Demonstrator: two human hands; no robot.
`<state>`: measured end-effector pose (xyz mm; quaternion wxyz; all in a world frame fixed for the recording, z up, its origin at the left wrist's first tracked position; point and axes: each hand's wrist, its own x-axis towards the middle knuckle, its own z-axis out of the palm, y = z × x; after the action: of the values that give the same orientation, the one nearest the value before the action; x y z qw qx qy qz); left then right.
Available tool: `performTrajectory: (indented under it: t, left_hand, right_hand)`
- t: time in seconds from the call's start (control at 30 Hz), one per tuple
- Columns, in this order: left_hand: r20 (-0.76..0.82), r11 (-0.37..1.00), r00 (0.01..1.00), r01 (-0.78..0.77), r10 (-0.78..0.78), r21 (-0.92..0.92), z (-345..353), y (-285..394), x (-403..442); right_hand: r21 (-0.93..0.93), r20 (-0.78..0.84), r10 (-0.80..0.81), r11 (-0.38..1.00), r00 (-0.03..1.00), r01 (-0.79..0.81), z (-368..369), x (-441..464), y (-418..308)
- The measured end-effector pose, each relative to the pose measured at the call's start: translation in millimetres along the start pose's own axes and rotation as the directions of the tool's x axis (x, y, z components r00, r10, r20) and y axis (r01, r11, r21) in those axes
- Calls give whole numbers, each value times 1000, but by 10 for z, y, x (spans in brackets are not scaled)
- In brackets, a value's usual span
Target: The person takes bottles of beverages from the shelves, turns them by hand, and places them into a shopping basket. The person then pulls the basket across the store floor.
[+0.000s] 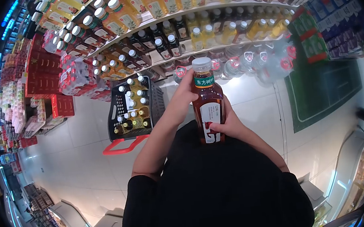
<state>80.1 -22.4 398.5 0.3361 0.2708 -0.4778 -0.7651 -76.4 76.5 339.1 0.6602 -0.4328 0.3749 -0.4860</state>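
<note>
A person in a black short-sleeved top (211,189) is holding a large bottle of reddish-brown drink (202,97) upright in front of the body. Its green neck label (204,81) is showing the characters 东方树叶; a white lower label (211,113) is carrying finer print too small to read and a dark red figure. The left hand (184,96) is wrapping around the bottle's upper left side, and the right hand (230,123) is gripping its lower right side, thumb pressing across the white label. To the left, a dark shopping basket (157,100) with a red handle (125,150) is standing on the floor (89,155), holding many bottles of yellowish drink (134,104) under white and dark caps. Beyond, shelves (170,15) are bearing rows of labelled bottles in yellow, amber and dark brown.
</note>
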Motion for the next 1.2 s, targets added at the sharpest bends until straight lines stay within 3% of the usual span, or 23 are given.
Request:
performTrajectory:
  t: [1.2]
  left_hand:
    - [-88,986,996,12,3,165,262,-179,-63]
  right_hand:
    - [-87,-61,78,993,995,-83,-93,-276,58]
